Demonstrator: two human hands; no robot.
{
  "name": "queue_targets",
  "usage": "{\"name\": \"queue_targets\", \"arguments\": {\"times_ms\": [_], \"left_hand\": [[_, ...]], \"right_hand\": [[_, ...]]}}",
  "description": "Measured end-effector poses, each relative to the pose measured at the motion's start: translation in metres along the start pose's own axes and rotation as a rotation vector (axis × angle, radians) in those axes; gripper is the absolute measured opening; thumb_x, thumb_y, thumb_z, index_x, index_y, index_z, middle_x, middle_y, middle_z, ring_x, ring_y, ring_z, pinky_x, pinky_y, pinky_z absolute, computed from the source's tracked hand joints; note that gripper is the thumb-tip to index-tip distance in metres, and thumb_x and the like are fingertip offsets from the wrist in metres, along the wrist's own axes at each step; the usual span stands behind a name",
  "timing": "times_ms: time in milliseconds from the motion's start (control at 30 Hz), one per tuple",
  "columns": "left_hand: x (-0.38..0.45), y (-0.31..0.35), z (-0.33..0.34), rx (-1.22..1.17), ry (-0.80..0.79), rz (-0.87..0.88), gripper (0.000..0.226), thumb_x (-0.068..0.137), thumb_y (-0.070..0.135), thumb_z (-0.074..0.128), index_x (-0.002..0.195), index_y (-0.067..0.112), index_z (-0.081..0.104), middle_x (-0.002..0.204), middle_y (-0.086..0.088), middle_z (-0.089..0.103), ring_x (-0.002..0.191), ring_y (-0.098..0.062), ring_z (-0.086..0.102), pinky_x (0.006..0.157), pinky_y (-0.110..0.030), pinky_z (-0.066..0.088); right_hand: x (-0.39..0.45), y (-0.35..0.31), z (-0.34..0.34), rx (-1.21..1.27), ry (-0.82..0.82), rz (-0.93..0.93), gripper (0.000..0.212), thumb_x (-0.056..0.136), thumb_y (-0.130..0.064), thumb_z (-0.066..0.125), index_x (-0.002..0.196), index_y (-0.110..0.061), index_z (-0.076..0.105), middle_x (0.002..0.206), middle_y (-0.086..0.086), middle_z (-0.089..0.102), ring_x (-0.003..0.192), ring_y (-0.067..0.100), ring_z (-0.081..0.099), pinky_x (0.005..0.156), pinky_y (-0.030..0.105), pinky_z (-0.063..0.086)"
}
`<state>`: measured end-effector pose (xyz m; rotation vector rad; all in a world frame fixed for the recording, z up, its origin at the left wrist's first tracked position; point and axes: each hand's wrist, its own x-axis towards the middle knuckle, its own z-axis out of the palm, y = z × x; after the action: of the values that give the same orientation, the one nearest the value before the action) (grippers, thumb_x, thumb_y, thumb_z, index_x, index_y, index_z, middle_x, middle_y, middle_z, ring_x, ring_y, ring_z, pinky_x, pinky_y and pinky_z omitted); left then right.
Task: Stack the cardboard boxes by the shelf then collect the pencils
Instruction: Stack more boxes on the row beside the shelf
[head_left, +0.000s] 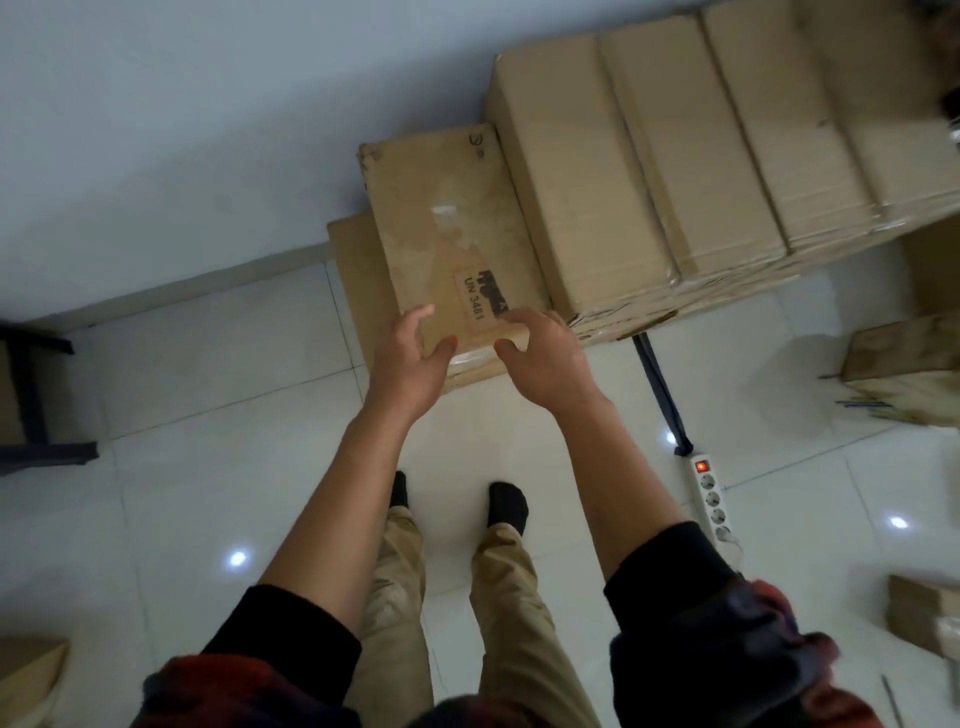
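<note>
Right edge of the frame is motion-blurred: a cardboard piece (904, 358) at mid right is smeared, and the thin sticks (857, 404) lying by it may be pencils, can't confirm. Another thin stick (891, 699) at lower right is cut by the frame edge. Partial cardboard pieces at lower left (26, 670) and lower right (924, 613), both cropped. Dark frame (31, 395) at far left is cut off; can't tell what it is.

Top box (441, 228), centre frame: flat brown cardboard, scuffed lid, clear tape patch, printed label reading "UN 3481" near its close edge. It sits skewed on a lower box (353, 270) of the same cardboard, which peeks out on the left and below. Both are on the floor against the white wall, touching the tall stack of boxes (675, 145) at upper right. That stack is smoother corrugated board, taped seams, standing side by side; its far end blurs out.

Left hand (410, 353): thumb on the lid, fingers wrapped round the near edge, gripping the top box. Right hand (545, 353): curled over the near right corner of the same box, also gripping; fingertips hidden under the edge.

Floor (208, 389): glossy white tile, light reflections. White power strip (711, 499) at right of centre, red switch lit, black cable running up toward the stack.
</note>
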<state>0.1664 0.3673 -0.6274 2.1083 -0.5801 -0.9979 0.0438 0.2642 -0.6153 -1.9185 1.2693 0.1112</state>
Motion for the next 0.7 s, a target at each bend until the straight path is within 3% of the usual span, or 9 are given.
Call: {"name": "queue_targets", "arguments": {"times_ms": [200, 267, 333, 467, 500, 533, 600, 633, 700], "left_hand": [[-0.046, 0.047, -0.031, -0.029, -0.109, -0.005, 0.047, 0.096, 0.030, 0.059, 0.142, 0.031, 0.046, 0.151, 0.004, 0.041, 0.137, -0.017, 0.041, 0.108, -0.031, 0.034], [-0.057, 0.059, -0.044, 0.002, -0.123, -0.002, 0.047, 0.097, 0.031, 0.058, 0.142, 0.031, 0.046, 0.144, 0.004, 0.047, 0.128, -0.014, 0.048, 0.099, -0.027, 0.035], [-0.070, 0.073, -0.061, 0.028, -0.130, 0.017, 0.047, 0.097, 0.033, 0.057, 0.142, 0.032, 0.045, 0.114, 0.012, 0.058, 0.092, -0.002, 0.057, 0.083, -0.022, 0.038], [-0.088, 0.093, -0.087, 0.060, -0.160, 0.058, 0.046, 0.098, 0.033, 0.055, 0.143, 0.032, 0.044, 0.090, 0.019, 0.050, 0.065, 0.002, 0.042, 0.048, -0.004, 0.036], [-0.095, 0.097, -0.093, 0.067, -0.174, 0.075, 0.046, 0.098, 0.033, 0.056, 0.143, 0.032, 0.044, 0.092, 0.019, 0.051, 0.068, 0.001, 0.044, 0.049, 0.000, 0.036], [-0.100, 0.102, -0.096, 0.064, -0.185, 0.086, 0.047, 0.097, 0.034, 0.056, 0.142, 0.033, 0.044, 0.105, 0.014, 0.058, 0.082, -0.004, 0.055, 0.062, -0.002, 0.040], [-0.112, 0.112, -0.105, 0.110, -0.197, 0.115, 0.047, 0.096, 0.037, 0.057, 0.142, 0.036, 0.044, 0.144, 0.003, 0.048, 0.126, -0.020, 0.050, 0.092, -0.024, 0.038], [-0.116, 0.116, -0.109, 0.143, -0.209, 0.124, 0.047, 0.096, 0.038, 0.057, 0.142, 0.037, 0.044, 0.151, 0.002, 0.041, 0.131, -0.022, 0.046, 0.096, -0.029, 0.037], [-0.125, 0.126, -0.113, 0.192, -0.234, 0.142, 0.048, 0.097, 0.037, 0.057, 0.143, 0.036, 0.043, 0.155, 0.001, 0.035, 0.119, -0.019, 0.054, 0.091, -0.024, 0.044]], "right_hand": [[-0.039, -0.029, -0.046, 0.061, -0.007, 0.140, 0.044, 0.097, -0.021, 0.046, 0.141, -0.021, 0.049, 0.142, 0.004, 0.051, 0.130, 0.025, 0.045, 0.104, 0.037, 0.038], [-0.053, -0.039, -0.056, 0.090, -0.016, 0.151, 0.046, 0.097, -0.017, 0.040, 0.142, -0.021, 0.047, 0.146, 0.004, 0.048, 0.134, 0.025, 0.042, 0.107, 0.037, 0.035], [-0.072, -0.051, -0.068, 0.122, 0.000, 0.154, 0.047, 0.097, -0.013, 0.038, 0.142, -0.021, 0.047, 0.148, 0.004, 0.046, 0.135, 0.025, 0.041, 0.106, 0.036, 0.036], [-0.105, -0.070, -0.085, 0.196, 0.072, 0.175, 0.044, 0.100, -0.020, 0.041, 0.143, -0.019, 0.047, 0.147, 0.003, 0.046, 0.134, 0.023, 0.043, 0.102, 0.032, 0.036], [-0.117, -0.075, -0.087, 0.230, 0.105, 0.179, 0.043, 0.101, -0.023, 0.043, 0.143, -0.018, 0.047, 0.146, 0.003, 0.047, 0.134, 0.023, 0.043, 0.101, 0.031, 0.035], [-0.125, -0.079, -0.088, 0.266, 0.134, 0.181, 0.043, 0.101, -0.025, 0.045, 0.143, -0.017, 0.047, 0.145, 0.003, 0.048, 0.133, 0.022, 0.044, 0.099, 0.030, 0.034], [-0.145, -0.087, -0.089, 0.309, 0.179, 0.182, 0.044, 0.100, -0.028, 0.047, 0.143, -0.017, 0.047, 0.145, 0.003, 0.048, 0.132, 0.022, 0.044, 0.099, 0.031, 0.036], [-0.151, -0.090, -0.088, 0.310, 0.179, 0.186, 0.045, 0.100, -0.030, 0.049, 0.143, -0.018, 0.046, 0.146, 0.003, 0.047, 0.133, 0.023, 0.043, 0.099, 0.032, 0.036], [-0.160, -0.094, -0.087, 0.282, 0.160, 0.196, 0.047, 0.099, -0.033, 0.051, 0.143, -0.020, 0.046, 0.147, 0.003, 0.045, 0.133, 0.023, 0.042, 0.098, 0.033, 0.038]]}}
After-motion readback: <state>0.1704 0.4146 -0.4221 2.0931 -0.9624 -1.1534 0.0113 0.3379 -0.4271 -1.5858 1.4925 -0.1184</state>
